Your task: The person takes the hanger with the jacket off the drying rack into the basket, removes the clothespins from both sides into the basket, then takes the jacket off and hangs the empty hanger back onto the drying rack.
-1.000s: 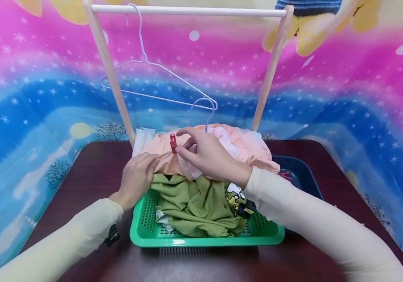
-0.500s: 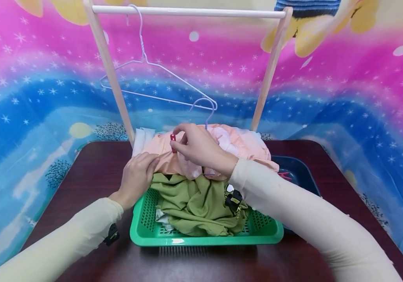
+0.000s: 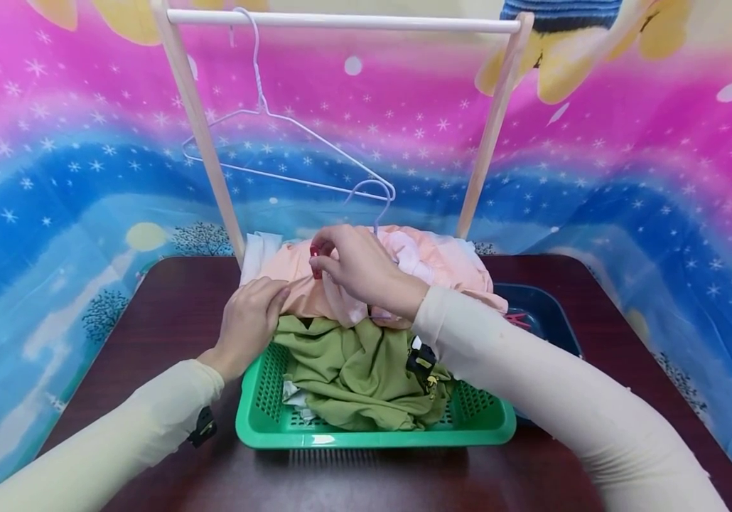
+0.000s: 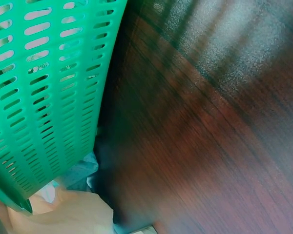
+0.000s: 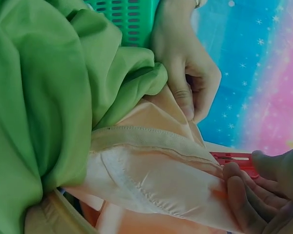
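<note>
Just changed at R hand [image 3: 358,267]: abt 1 s ago, fingers loose beside red clip [image 5: 237,164], w/ nearly all of it showing; now pinching it btwn thumb and fingers, w/ much of the red covered in head view. No visible shift at L hand [image 3: 249,323]: same pos., clamped w/ thumb and fingers on edge of peach garment [image 3: 305,299], clearest in R wrist view. L and R near each other, not touching.

Clip pos.: at edge of the peach garment, near end of its seamed band, to the right of L hand. Can't tell whether biting cloth, hanger wire or both.

Meaning for the work: prob. past reaching, now into actual handling of the clip, w/ cloth steadied on the L side. Can't say if fastening or undoing. Poss. risk: cloth edge slipping out from under the clip if let go too soon on the L.

Otherwise as abt 1 s ago: hook [image 3: 388,203] up behind R hand, bare hanger [image 3: 260,89] on rack bar [image 3: 340,20], green shirt [image 3: 366,377] in green basket [image 3: 375,440], spare red clips [image 3: 517,319] in dark tray [image 3: 548,316] off to the right.
</note>
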Available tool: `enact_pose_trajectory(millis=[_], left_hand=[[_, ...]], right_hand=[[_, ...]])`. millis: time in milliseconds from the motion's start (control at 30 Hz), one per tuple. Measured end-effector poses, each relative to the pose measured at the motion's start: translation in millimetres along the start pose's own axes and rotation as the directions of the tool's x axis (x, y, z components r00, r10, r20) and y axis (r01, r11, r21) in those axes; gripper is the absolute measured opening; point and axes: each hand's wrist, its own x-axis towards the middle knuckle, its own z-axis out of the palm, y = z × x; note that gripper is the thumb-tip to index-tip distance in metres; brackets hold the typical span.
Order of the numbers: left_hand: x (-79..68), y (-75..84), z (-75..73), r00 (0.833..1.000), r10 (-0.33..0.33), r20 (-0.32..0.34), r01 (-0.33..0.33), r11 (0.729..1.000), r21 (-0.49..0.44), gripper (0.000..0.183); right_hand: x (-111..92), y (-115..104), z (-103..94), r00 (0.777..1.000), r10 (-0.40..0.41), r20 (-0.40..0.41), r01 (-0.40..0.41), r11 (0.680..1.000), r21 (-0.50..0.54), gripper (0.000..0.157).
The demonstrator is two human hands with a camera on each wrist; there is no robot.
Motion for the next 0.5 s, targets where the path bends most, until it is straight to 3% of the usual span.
enact_pose_trajectory(millis=[200, 367, 500], left_hand=[[-1.0, -1.4, 0.4, 1.000, 0.006, -0.002, -0.006, 1.000, 0.008, 0.009], [-0.7, -1.4, 0.9, 1.000, 0.010, 0.002, -0.010, 1.000, 0.003, 0.009], [-0.8, -0.7, -0.1, 1.000, 0.008, 0.003, -0.008, 1.000, 0.005, 0.009]], right_hand=[[-0.6, -3.7, 1.8, 0.998, -0.032, -0.053, 0.031, 0.999, -0.031, 0.014], [-3.2, -7.1, -1.1, 0.992, -0.068, -0.104, 0.070, 0.998, 0.011, 0.016], [-8.5, -6.4, -4.7, 0.993, -0.057, -0.101, 0.063, 0.996, 0.060, 0.020]])
